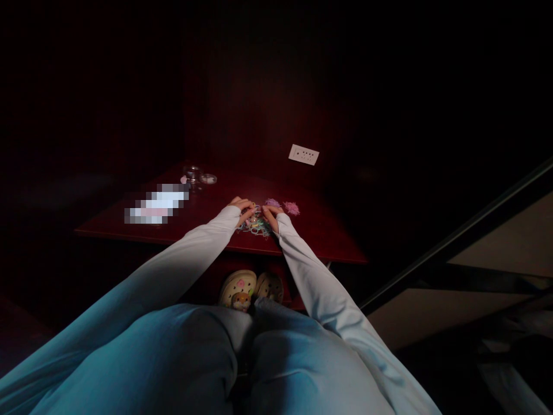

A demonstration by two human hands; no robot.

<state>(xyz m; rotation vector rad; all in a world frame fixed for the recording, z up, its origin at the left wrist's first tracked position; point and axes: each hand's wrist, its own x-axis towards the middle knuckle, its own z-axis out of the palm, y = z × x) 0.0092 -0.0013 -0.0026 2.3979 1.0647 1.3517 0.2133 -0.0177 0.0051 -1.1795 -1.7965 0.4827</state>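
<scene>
Multicoloured bands [256, 230] heaped near the table's [322, 245] near edge, between left hand [242, 208] and right hand [272, 216]. Fingers bent; cannot tell whether clamped. Purple bands [272, 203], far side.

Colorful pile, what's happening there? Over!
Left hand, right hand at colorful pile. Pile loose, near table edge. Purple clump, pink clump beyond right hand.
</scene>
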